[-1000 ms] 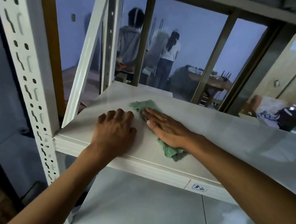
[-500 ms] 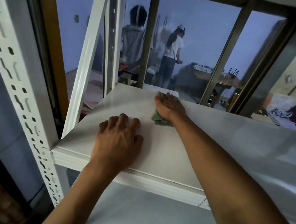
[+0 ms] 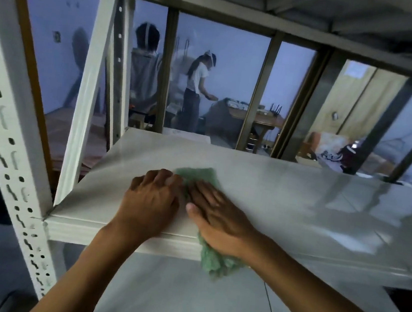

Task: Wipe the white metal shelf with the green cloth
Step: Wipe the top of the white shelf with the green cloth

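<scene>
Head view: right hand (image 3: 218,216) flat, presses cloth (image 3: 214,260) on shelf (image 3: 298,202); left hand (image 3: 151,201) braces, fingers bent. Keep pressure even, overlap strokes.

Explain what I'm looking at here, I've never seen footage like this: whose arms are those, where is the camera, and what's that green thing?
There is no machine here. A person wears a wide-angle camera on the head, so you look forward and down along their own two bare arms. In front is a white metal shelf in a rack with punched uprights. The right hand lies flat with straight fingers on a green cloth, pressing it to the shelf; the cloth's near end hangs over the front edge. The left hand rests on the shelf beside it, fingers bent, holding nothing. Behind the rack, through glass panels, two other people stand in another room.
</scene>
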